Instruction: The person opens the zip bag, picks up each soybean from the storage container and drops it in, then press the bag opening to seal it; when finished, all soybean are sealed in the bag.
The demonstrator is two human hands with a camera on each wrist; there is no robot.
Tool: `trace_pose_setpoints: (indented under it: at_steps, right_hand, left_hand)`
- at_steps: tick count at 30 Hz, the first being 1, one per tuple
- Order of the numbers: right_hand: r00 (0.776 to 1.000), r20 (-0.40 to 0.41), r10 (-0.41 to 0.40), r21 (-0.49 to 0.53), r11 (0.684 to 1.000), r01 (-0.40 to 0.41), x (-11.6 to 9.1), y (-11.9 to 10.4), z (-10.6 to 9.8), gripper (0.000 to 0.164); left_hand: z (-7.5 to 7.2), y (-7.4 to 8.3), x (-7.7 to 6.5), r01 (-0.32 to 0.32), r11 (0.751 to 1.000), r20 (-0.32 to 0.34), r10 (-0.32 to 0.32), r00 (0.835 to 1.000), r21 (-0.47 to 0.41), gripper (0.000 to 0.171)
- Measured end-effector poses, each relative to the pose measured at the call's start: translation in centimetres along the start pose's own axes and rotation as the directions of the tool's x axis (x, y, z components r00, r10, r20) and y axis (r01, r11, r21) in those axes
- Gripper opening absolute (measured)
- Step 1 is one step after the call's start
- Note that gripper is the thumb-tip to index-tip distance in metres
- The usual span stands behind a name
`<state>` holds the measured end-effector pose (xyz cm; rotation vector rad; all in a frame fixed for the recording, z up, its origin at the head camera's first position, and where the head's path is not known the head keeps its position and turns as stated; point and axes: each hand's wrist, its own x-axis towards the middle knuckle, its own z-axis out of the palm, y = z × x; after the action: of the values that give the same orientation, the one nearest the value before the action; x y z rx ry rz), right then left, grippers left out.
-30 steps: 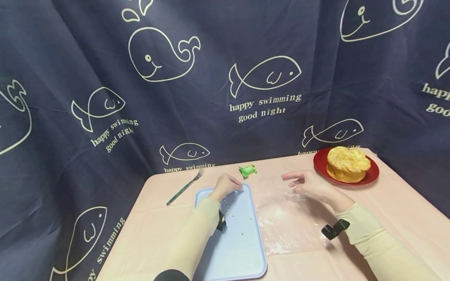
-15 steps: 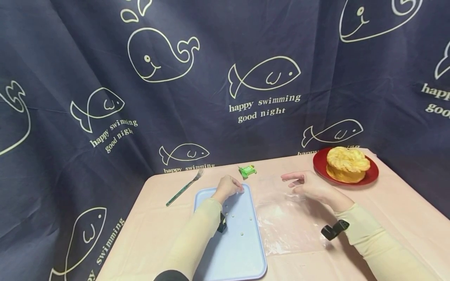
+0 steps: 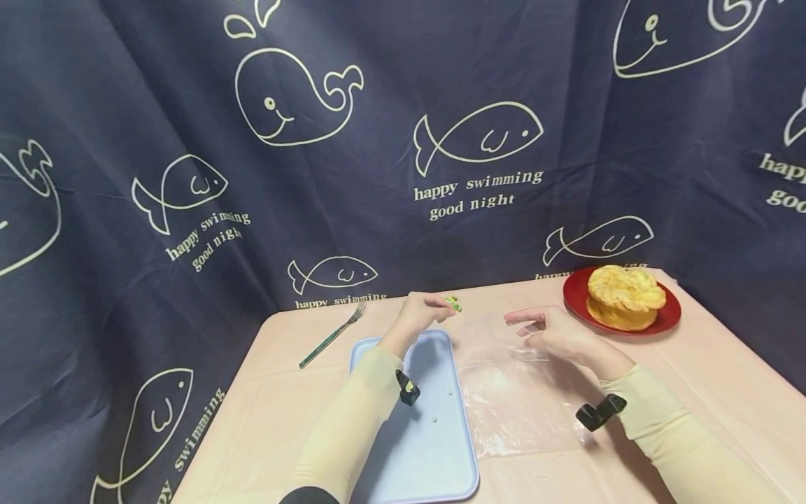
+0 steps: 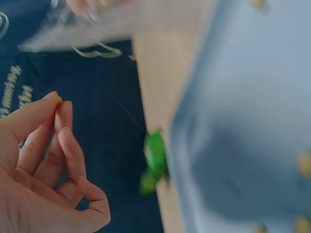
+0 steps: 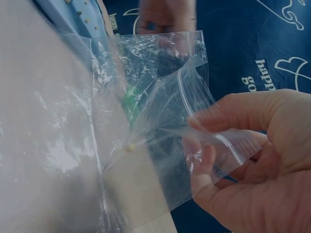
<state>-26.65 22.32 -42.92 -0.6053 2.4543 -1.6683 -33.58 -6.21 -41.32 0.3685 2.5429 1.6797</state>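
My left hand (image 3: 417,316) is raised above the far end of the blue tray (image 3: 415,465). Its thumb and forefinger pinch a small yellowish soybean (image 4: 60,99), mostly covered by the fingertips. Several more soybeans (image 4: 304,164) lie scattered on the tray. To the right, my right hand (image 3: 560,339) grips a clear zip-lock bag (image 5: 146,121) near its zip, with thumb and fingers spreading its mouth. One soybean (image 5: 130,147) shows through the film inside the bag, whose body hangs down over the table.
A green packet (image 4: 155,153) lies behind the tray, partly covered by the left hand in the head view. A fork (image 3: 334,334) lies left of the tray. At the back right, a red plate (image 3: 670,318) holds a round bread (image 3: 625,297). A dark curtain (image 3: 352,210) stands behind the table.
My left hand has lifted from the tray's far end and moved up and right toward the bag, now overlapping the green packet. The right hand and bag have stayed nearly still.
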Motion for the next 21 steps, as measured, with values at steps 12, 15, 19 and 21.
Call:
trace_pose_setpoints:
  at_steps: [12,15,19,21]
  right_hand:
    - [0.999,0.024,0.023,0.07,0.997,-0.025,0.1,-0.4,0.1,0.058]
    - [1.0,0.021,0.019,0.062,0.998,-0.021,0.0,-0.5,0.1,0.058]
    - [1.0,0.021,0.013,0.058,0.998,-0.014,0.0,-0.5,0.0,0.058]
    - [1.0,0.021,0.013,0.059,0.998,-0.014,0.0,-0.4,0.0,0.058]
  left_hand:
    - [4.0,4.0,-0.8,-0.232,0.973,0.157,0.228,0.961,0.012,0.006]
    - [4.8,3.9,-0.8,-0.274,0.957,0.191,0.252,0.949,0.098,0.005]
    - [5.5,3.7,-0.8,-0.301,0.936,0.207,0.262,0.943,0.183,0.006]
    - [5.7,3.6,-0.9,-0.296,0.934,0.203,0.256,0.945,0.201,0.008]
